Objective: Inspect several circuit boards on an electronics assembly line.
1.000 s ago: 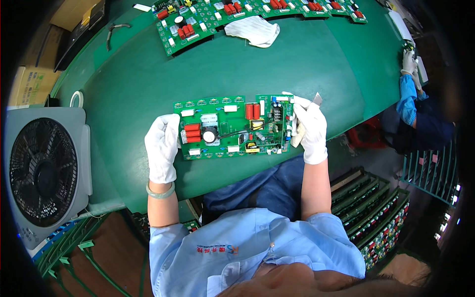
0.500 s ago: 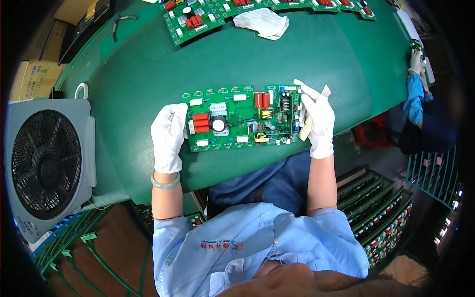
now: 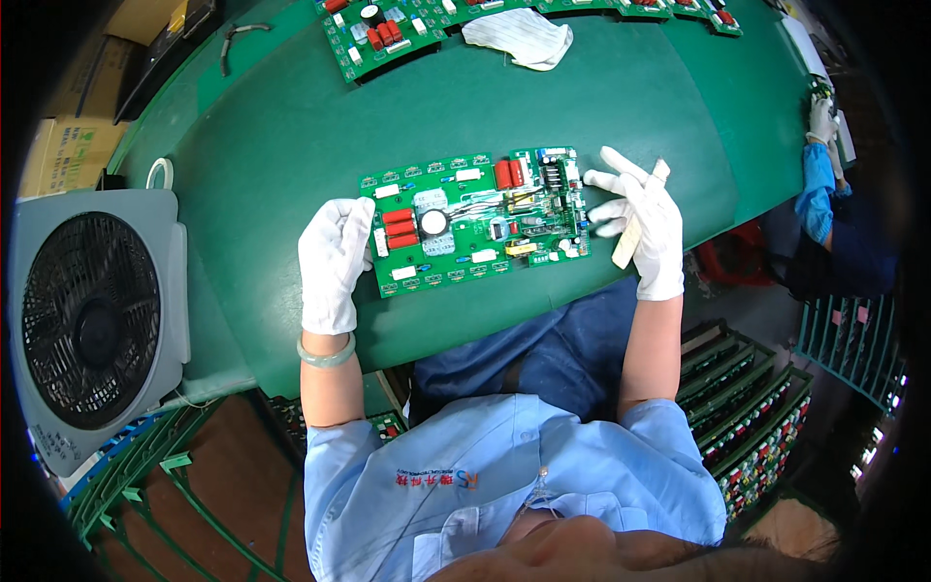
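A green circuit board (image 3: 469, 241) lies on the green mat in front of me, slightly tilted. It carries red capacitors (image 3: 399, 229), a round black-and-white part (image 3: 434, 223), white blocks and dark wires. My left hand (image 3: 333, 262), in a white glove, pinches the board's left edge between thumb and fingers. Beyond the right edge is my right hand (image 3: 648, 225), also gloved, its fingers spread and apart from the board or barely at it. Across this hand sits a flat pale beige strip (image 3: 628, 242), apparently held against the palm.
More populated boards (image 3: 373, 48) line the table's far side beside a white glove (image 3: 524, 39). Pliers (image 3: 233, 44) lie far left. A box fan (image 3: 92, 320) stands at left. Racks of boards (image 3: 747, 417) stand lower right. A co-worker's gloved hand (image 3: 822, 121) works at far right.
My right hand has let go of the board's right edge and moved right, fingers spreading, carrying the beige strip. The board has turned slightly, its right end shifting away from me.
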The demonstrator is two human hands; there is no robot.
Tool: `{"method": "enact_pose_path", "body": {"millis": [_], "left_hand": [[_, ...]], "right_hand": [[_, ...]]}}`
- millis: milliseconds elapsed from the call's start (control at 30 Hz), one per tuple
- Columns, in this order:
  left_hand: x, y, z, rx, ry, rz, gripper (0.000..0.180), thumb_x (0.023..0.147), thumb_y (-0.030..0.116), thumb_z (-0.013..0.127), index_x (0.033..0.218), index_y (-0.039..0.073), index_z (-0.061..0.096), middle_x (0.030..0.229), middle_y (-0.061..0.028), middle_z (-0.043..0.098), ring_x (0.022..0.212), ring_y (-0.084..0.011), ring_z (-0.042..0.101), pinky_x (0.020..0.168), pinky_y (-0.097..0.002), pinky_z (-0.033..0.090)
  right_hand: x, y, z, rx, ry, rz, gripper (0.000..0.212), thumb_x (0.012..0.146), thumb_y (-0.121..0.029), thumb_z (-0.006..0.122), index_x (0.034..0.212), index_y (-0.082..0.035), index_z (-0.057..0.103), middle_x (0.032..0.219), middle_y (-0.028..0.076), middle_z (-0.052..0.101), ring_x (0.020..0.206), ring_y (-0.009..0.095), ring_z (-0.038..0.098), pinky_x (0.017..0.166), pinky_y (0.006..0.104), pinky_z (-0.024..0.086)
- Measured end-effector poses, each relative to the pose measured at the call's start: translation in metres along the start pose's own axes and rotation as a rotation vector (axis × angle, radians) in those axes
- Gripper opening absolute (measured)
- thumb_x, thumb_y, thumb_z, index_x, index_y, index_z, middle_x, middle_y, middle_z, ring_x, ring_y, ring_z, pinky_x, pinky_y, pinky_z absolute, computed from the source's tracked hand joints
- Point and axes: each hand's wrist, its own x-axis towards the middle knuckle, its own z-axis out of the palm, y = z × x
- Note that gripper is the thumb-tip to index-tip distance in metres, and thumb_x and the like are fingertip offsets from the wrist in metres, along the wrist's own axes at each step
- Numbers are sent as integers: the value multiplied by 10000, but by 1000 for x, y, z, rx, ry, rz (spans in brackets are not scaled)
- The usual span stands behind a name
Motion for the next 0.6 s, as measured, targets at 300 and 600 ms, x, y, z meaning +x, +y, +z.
{"method": "enact_pose_path", "body": {"millis": [300, 600], "left_hand": [[2, 1, -2, 200, -13, 4, 232, 951, 242, 610, 915, 14, 638, 681, 18, 565, 535, -36, 469, 496, -209, 397], [5, -6, -13, 273, 58, 165, 310, 915, 67, 595, 1217, -1, 586, 822, -11, 593, 684, -48, 504, 634, -188, 442]], "right_hand": [[-16, 6, 4, -350, -59, 136, 378, 946, -114, 573, 1316, -34, 555, 847, 8, 644, 444, 4, 363, 394, 171, 297], [-19, 5, 2, -350, -63, 134, 358, 934, -122, 609, 1285, -55, 596, 648, -52, 513, 473, 3, 355, 422, 188, 276]]}}
